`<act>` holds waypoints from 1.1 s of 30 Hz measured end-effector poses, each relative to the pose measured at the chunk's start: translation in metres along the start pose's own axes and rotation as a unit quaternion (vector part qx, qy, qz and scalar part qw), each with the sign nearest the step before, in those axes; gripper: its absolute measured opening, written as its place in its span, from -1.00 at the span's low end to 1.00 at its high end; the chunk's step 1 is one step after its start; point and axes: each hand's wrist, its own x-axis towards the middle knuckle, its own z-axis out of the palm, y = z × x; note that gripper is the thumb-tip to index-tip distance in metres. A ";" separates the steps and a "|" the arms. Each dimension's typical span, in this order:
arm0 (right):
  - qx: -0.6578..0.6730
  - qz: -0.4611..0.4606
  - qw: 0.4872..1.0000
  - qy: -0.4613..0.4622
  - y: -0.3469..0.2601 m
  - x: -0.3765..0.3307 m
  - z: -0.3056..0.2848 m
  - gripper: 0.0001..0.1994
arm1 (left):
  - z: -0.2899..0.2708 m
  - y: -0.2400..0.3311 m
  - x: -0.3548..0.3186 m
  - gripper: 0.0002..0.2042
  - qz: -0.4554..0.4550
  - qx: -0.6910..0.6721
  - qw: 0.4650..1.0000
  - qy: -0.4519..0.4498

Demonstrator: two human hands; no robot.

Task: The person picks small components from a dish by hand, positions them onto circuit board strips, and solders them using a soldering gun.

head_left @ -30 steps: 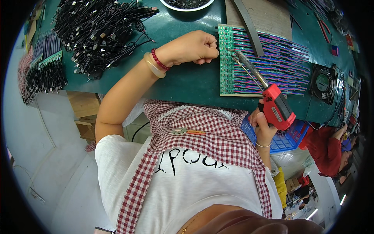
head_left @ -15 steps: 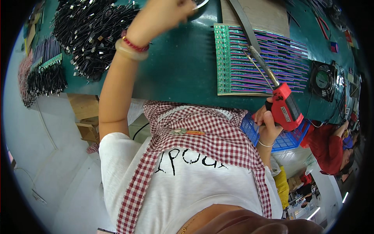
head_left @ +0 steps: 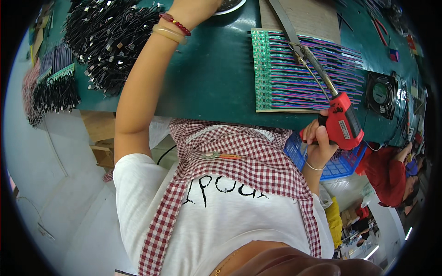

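At the top edge of the head view, my left hand (head_left: 197, 8) reaches beside a round white-rimmed dish (head_left: 235, 6) with dark contents. Its fingers are cut off by the picture's edge, so I cannot see what they do. My right hand (head_left: 318, 141) grips a red soldering gun (head_left: 341, 123), its metal barrel pointing up and away. The tip lies over a row of green circuit boards (head_left: 261, 69) with pink, blue and black wires (head_left: 313, 78), lined up on a brown board (head_left: 301, 16). A long grey metal strip (head_left: 283, 20) runs up from near the barrel.
On the green table (head_left: 207, 73), a big heap of black cables (head_left: 106, 46) lies left, with bundled boards and wires (head_left: 53, 87) beyond. A black fan (head_left: 382, 94) and red-handled pliers (head_left: 381, 30) are right. Below sits a blue basket (head_left: 336, 168); another person in red (head_left: 384, 177) is at right.
My left hand has moved up and slightly left, its fingers leaving the picture near the dish. My right hand and the soldering gun have shifted slightly to the right.
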 end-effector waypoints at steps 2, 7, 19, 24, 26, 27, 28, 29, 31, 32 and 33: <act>0.018 0.005 1.000 -0.001 -0.001 0.002 0.002 -0.63 | 0.004 -0.001 0.001 -0.88 0.048 -0.044 0.998 -0.004; 0.019 -0.015 1.000 -0.016 -0.001 0.001 0.002 -0.64 | -0.007 0.011 -0.005 -0.91 -0.001 -0.014 0.993 -0.115; 0.053 -0.015 0.998 -0.012 -0.007 0.005 0.008 -0.65 | -0.024 0.011 -0.015 -0.90 -0.087 -0.151 0.985 0.003; 0.087 0.030 0.996 0.014 -0.016 0.007 0.035 -0.63 | -0.044 0.074 -0.061 -0.89 -0.043 -0.450 0.892 -0.029; 0.022 0.040 0.998 0.034 -0.022 0.013 0.059 -0.59 | -0.053 0.112 -0.079 -0.87 -0.013 -0.492 0.870 -0.024; 0.022 0.041 0.998 0.032 -0.020 0.013 0.061 -0.59 | -0.057 0.126 -0.088 -0.85 0.008 -0.501 0.865 -0.004; -0.009 0.028 1.000 0.006 -0.019 0.013 0.063 -0.58 | -0.059 0.135 -0.094 -0.84 0.026 -0.485 0.874 0.020; -0.039 0.015 0.999 -0.021 -0.017 0.014 0.064 -0.57 | -0.059 0.142 -0.100 -0.83 0.044 -0.466 0.883 0.046; -0.008 0.039 0.999 -0.020 -0.017 0.011 0.067 -0.55 | -0.058 0.148 -0.108 -0.81 0.043 -0.430 0.898 0.086; -0.026 0.041 0.998 -0.031 -0.018 0.010 0.065 -0.55 | -0.058 0.148 -0.109 -0.80 0.046 -0.431 0.897 0.083; -0.045 0.044 0.997 -0.041 -0.018 0.010 0.064 -0.54 | -0.059 0.148 -0.111 -0.80 0.049 -0.432 0.897 0.080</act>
